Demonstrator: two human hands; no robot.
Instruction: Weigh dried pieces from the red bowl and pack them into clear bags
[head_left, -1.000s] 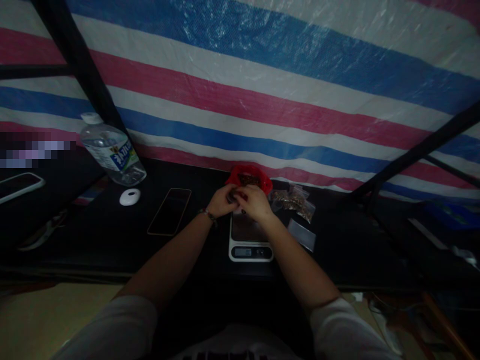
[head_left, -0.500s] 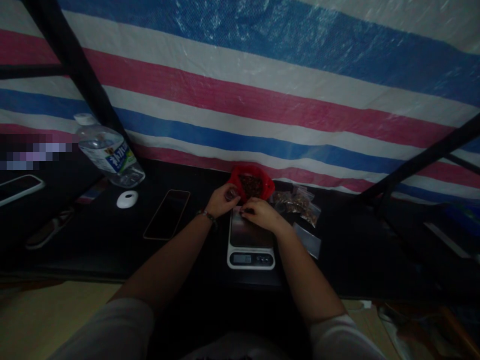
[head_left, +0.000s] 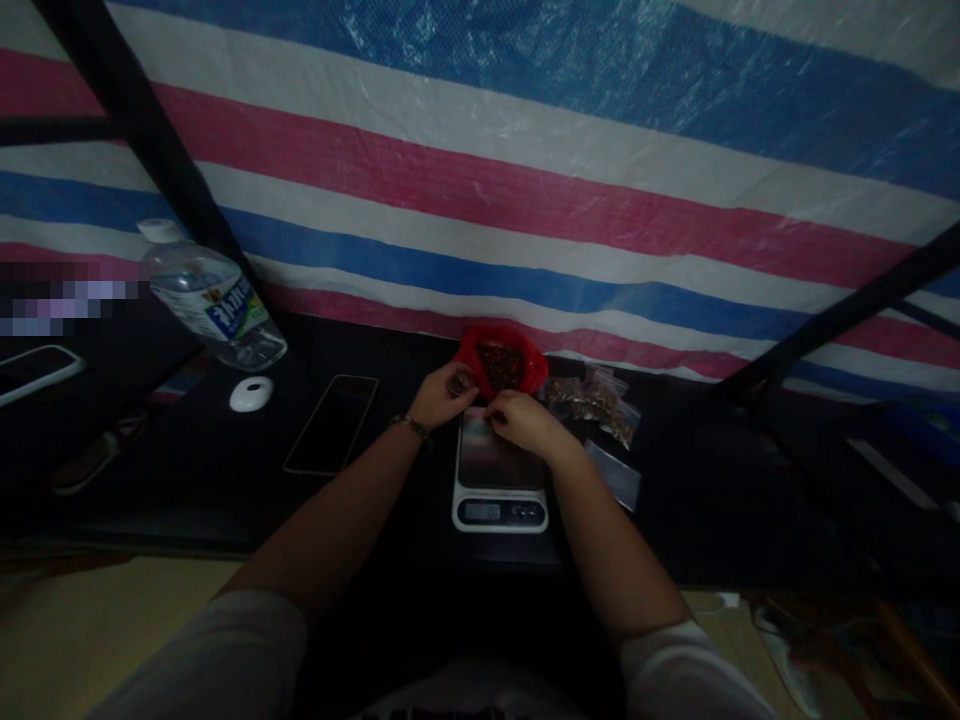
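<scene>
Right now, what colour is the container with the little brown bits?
The container is red, best seen in the head view.

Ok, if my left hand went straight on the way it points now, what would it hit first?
Your left hand would probably meet the red container first, at its left side, though depth is unclear.

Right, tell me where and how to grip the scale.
Take the scale by its white near corners, probably best from the person's side: it lies flat, that end is uncovered, while the right hand and red container crowd its far end.
</scene>
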